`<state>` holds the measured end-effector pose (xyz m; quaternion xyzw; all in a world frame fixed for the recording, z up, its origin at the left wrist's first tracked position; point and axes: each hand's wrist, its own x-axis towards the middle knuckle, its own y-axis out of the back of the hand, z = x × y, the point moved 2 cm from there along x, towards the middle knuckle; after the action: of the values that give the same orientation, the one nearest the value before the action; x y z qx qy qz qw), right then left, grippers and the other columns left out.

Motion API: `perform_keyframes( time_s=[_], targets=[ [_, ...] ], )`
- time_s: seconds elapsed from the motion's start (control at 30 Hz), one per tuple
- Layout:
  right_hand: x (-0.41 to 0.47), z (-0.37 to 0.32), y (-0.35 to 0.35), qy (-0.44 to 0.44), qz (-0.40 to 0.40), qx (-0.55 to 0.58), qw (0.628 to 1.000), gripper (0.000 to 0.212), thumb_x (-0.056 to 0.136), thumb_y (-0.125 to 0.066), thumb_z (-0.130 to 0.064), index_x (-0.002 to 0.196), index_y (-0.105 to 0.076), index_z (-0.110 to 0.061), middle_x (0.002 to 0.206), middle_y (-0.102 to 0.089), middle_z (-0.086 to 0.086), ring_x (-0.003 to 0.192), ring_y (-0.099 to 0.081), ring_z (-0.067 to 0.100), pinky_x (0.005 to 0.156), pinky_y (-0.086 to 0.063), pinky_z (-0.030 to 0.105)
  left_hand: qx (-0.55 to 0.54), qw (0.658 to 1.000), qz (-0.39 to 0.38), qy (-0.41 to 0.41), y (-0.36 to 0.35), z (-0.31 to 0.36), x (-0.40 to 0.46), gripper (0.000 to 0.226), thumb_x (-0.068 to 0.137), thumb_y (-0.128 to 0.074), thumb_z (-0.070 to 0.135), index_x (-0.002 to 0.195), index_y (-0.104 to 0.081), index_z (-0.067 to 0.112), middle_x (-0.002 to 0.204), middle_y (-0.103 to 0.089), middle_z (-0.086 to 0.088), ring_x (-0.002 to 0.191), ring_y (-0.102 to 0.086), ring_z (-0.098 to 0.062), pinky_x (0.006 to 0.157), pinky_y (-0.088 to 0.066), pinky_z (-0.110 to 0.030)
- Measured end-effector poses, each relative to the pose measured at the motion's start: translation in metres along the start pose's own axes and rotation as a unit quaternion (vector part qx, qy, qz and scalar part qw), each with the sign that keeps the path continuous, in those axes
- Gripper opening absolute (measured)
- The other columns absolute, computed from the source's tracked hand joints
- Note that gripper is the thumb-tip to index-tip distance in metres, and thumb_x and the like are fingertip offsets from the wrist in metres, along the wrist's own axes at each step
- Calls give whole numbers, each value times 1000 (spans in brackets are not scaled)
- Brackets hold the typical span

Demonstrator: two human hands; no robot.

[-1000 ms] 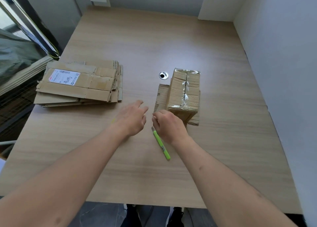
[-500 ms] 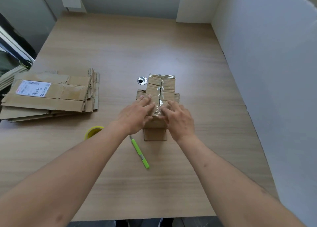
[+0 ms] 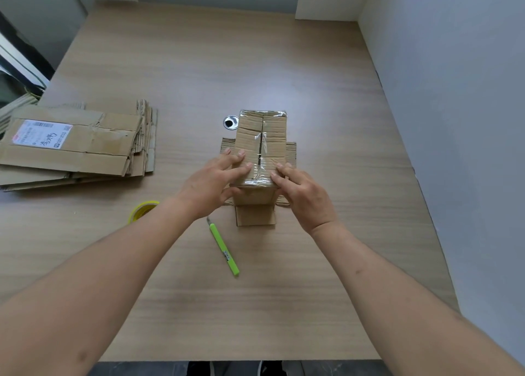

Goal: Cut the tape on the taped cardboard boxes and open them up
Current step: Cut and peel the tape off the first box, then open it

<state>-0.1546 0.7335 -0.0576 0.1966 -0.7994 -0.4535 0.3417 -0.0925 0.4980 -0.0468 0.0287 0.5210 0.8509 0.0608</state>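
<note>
A small brown cardboard box (image 3: 262, 137) stands in the middle of the table, its bottom flaps spread flat around it. Clear tape runs along its top seam, which shows a dark slit down the centre. My left hand (image 3: 211, 185) grips the box's near left corner, fingers on the top flap and thumb on the front face. My right hand (image 3: 301, 193) rests with its fingers on the near right edge of the top. A green utility knife (image 3: 224, 250) lies on the table just in front of the box, held by neither hand.
A stack of flattened cardboard boxes (image 3: 76, 148) with a white shipping label lies at the left. A yellow tape roll (image 3: 142, 209) sits partly behind my left forearm. A round metal grommet (image 3: 230, 122) is beside the box. White walls (image 3: 454, 91) border the table's right and back.
One second ago my right hand was by the knife on the table. Both hands then moved onto the near end of the box top, and my left thumb now sits on the front face.
</note>
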Motion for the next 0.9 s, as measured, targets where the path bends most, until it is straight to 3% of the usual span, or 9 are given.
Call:
perform_keyframes(
  time_s=[0.1, 0.17, 0.3, 0.43, 0.6, 0.73, 0.8, 0.9],
  targets=[
    [3, -6, 7, -74, 22, 25, 997, 27, 81, -83, -6, 106, -76, -13, 97, -64, 9, 82, -64, 30, 60, -56, 37, 11, 1000, -5, 7, 4, 4, 2, 66, 93, -76, 18, 153, -49, 23, 166, -34, -4, 156, -23, -31, 123, -32, -49],
    [2, -8, 10, -119, 36, 44, 991, 23, 78, -85, -9, 100, -80, -15, 84, -66, 6, 71, -65, 29, 55, -54, 35, 19, 1000, -7, 6, 5, 8, 4, 67, 93, -76, 20, 153, -48, 22, 166, -33, -4, 157, -21, -29, 124, -31, -47],
    [1, -7, 14, -170, 39, 60, 983, 28, 74, -86, -13, 102, -82, -17, 83, -76, 6, 72, -71, 31, 61, -59, 38, 26, 1000, -18, -2, 6, 11, 3, 73, 89, -80, 19, 154, -47, 23, 165, -35, -3, 158, -20, -26, 123, -33, -43],
    [3, -1, 16, -217, 35, 95, 971, 26, 73, -89, -19, 97, -80, -15, 87, -68, 4, 75, -63, 24, 66, -51, 32, 17, 1000, -13, 4, 5, 13, 2, 73, 86, -82, 19, 152, -50, 23, 164, -38, -4, 156, -24, -27, 121, -35, -45],
    [3, -5, 18, -230, 40, 45, 971, 21, 78, -86, -14, 98, -80, -12, 84, -76, 9, 78, -70, 34, 67, -52, 36, 26, 1000, -2, 14, 3, 20, 3, 73, 83, -84, 32, 149, -55, 23, 157, -47, -6, 154, -30, -32, 119, -38, -46],
    [4, -6, 18, -257, 17, 24, 966, 12, 87, -78, -13, 99, -77, -10, 87, -76, 14, 81, -69, 39, 69, -54, 39, 35, 999, 9, 23, -1, 28, 4, 73, 82, -85, 35, 148, -56, 22, 155, -49, -7, 153, -30, -33, 120, -32, -41],
    [4, -9, 16, -272, -2, 25, 962, 13, 91, -73, -13, 103, -75, -12, 90, -76, 14, 85, -68, 40, 71, -54, 40, 36, 999, 14, 25, -2, 30, 5, 73, 81, -86, 34, 147, -57, 21, 155, -50, -8, 153, -31, -34, 121, -29, -39],
    [2, -17, 10, -325, 2, 60, 944, 30, 93, -65, -15, 122, -72, -16, 102, -77, 15, 96, -68, 40, 82, -55, 41, 40, 999, 17, 28, -4, 31, 4, 73, 78, -88, 33, 145, -60, 21, 152, -53, -10, 150, -35, -37, 119, -34, -43]
  ],
)
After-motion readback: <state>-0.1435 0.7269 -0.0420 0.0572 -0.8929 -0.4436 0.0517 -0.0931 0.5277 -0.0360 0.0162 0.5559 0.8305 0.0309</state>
